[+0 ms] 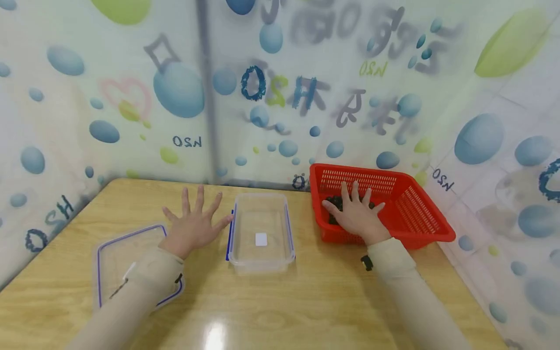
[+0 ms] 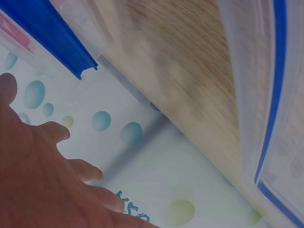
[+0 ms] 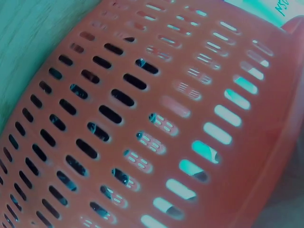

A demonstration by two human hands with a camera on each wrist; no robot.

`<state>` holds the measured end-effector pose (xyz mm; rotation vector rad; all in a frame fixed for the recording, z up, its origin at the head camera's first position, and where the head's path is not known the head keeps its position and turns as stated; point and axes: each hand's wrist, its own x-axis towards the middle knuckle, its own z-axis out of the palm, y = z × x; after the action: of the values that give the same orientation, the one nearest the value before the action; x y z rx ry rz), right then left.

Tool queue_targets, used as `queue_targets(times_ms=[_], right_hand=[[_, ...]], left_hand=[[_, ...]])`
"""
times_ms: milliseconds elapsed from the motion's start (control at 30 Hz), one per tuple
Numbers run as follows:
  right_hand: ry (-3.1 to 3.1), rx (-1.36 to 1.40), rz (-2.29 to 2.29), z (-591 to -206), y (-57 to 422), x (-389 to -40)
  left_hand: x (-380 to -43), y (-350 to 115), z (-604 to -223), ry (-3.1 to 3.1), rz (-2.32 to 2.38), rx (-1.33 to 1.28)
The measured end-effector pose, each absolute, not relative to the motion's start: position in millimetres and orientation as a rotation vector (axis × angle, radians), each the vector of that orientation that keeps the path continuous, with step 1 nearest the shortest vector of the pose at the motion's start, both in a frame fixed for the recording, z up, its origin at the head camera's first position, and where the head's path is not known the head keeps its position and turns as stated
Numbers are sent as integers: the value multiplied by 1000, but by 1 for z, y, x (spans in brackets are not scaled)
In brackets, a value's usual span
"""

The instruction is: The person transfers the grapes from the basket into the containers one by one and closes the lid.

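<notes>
In the head view, the person's left hand [image 1: 192, 231] was spread, fingers apart, between a flat, clear plastic lid with a blue seal [image 1: 115, 255], toward the left edge of the pale wood-grained desk [image 1: 280, 311], and a rectangular clear plastic box with blue side strips [image 1: 262, 216], near the middle of the far edge. A sideways sweep of the thumb could have knocked the box askew. The right hand [image 1: 356, 218] was spread above a heap of dark pieces [image 1: 336, 201] in a slotted red plastic basket [image 1: 400, 221] at the far right corner; an outward push might have tipped it over the right edge, spilling them. The left wrist view showed fingers touching nothing visible. In the right wrist view, the basket's wall hid the hand's state; pressing down blindly could have crushed the pieces.
</notes>
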<state>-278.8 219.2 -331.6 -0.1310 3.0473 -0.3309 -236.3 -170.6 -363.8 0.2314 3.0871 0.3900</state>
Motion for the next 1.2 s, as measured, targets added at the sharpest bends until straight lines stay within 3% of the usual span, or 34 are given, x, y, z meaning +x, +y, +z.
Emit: queue_targets(times_ms=[333,767,1200], right_hand=[[3043,-146,-348,-329,220,-277],[3063,-196,-397,-326,222,-279],[2995,-268,-423,-332,231,-286]], left_hand=[[-239,-172,-365,3082,454,366],[-250,-170,-371,2892,996,663],[-252,-163,-374,2814,972,749]])
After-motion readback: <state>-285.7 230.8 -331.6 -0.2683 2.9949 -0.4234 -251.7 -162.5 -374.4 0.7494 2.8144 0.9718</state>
